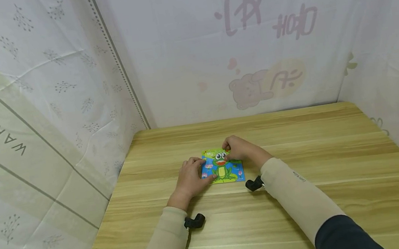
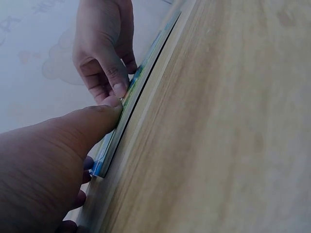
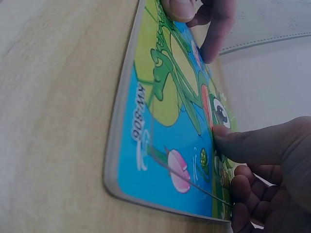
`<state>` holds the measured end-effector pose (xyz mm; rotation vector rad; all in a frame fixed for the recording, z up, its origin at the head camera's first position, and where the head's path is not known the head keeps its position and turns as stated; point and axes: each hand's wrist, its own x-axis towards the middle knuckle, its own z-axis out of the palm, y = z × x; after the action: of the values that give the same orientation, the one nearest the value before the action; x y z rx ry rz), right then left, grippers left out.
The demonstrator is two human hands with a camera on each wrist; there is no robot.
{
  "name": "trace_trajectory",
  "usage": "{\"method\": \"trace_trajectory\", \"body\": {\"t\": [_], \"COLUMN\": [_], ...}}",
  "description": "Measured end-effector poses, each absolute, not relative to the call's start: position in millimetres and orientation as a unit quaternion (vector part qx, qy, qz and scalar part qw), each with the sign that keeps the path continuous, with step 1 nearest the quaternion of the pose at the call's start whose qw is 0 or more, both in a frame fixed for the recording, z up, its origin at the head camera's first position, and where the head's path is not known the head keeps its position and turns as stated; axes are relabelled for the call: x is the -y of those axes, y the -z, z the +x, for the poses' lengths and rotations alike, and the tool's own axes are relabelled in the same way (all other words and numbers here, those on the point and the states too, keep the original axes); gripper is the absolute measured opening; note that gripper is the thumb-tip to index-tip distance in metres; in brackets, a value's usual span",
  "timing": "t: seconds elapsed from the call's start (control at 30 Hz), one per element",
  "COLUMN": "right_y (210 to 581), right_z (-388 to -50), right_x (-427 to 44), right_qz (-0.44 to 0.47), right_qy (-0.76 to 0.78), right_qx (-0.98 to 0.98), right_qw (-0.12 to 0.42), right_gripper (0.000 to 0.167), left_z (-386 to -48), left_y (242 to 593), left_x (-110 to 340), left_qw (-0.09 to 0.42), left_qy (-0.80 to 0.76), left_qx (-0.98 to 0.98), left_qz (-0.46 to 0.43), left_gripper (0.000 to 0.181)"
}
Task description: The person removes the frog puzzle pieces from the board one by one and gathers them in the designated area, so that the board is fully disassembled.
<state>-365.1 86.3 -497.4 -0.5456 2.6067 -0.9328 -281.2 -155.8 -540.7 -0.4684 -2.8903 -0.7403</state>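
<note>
On the bench (image 1: 229,226), my left hand (image 1: 191,177) grips the frog puzzle (image 1: 229,174) along its left side; my right hand (image 1: 242,149) grips its upper right part.

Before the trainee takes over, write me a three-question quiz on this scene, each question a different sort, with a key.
1. Which animal is printed on the thin, rectangular, blue-and-green picture board lying on the light brown wood-grain table?
2. True or false: the bare left hand is well apart from the board.
3. Pick one. In the head view, the bare right hand is at the board's: A, near left corner; B, far right part; C, near right corner.

Key: 1. A green cartoon frog. 2. False; it touches the board's left side. 3. B.
</note>
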Motion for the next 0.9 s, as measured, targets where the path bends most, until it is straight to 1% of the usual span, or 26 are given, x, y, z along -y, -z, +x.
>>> {"method": "trace_trajectory", "body": {"t": [0.33, 0.63, 0.9], "right_y": [498.6, 504.2, 506.5], "right_z": [-363.0, -363.2, -362.6], "right_x": [-86.9, -87.8, -89.2], "right_qz": [-0.179, -0.185, -0.200], "right_qy": [0.358, 0.343, 0.331], "right_qx": [-0.903, -0.910, -0.915], "right_qw": [0.157, 0.142, 0.115], "right_gripper": [0.040, 0.024, 0.027], "left_z": [-280.2, -279.1, -279.7], "left_y": [539.8, 539.7, 539.6], "left_x": [155.2, 155.1, 154.9], "left_qw": [0.063, 0.073, 0.071], "left_qy": [0.251, 0.248, 0.249], "left_qx": [0.953, 0.953, 0.953], "left_qz": [-0.155, -0.158, -0.158], "left_gripper": [0.072, 0.070, 0.070]}}
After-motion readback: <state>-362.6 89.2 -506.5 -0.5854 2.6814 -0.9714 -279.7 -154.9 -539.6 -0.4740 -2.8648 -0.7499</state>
